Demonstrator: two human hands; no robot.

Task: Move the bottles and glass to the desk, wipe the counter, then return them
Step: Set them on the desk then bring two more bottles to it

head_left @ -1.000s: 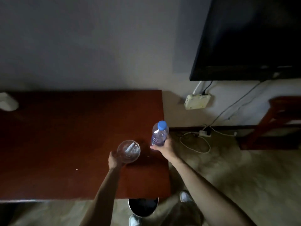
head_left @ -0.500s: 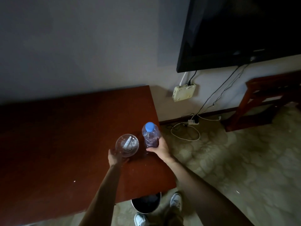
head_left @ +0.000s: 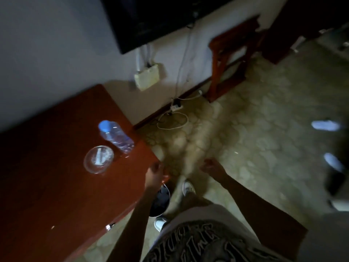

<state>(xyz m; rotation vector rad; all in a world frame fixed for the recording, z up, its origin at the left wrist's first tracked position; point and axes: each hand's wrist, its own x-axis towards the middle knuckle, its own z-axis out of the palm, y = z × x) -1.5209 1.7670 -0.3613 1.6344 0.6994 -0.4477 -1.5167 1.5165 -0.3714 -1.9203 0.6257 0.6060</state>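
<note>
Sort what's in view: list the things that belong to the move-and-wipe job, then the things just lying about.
Belongs to the job:
water bottle, standing on the desk
glass, beside the bottle
desk
left hand and right hand, both off the items

Just lying about:
television
wall box
power strip and coiled cable
wooden stand
bin

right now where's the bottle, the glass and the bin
bottle (head_left: 117, 137), head view, on its clear body
glass (head_left: 98, 159), head view, inside its round rim
bin (head_left: 160, 201), head view, on its dark inside
</note>
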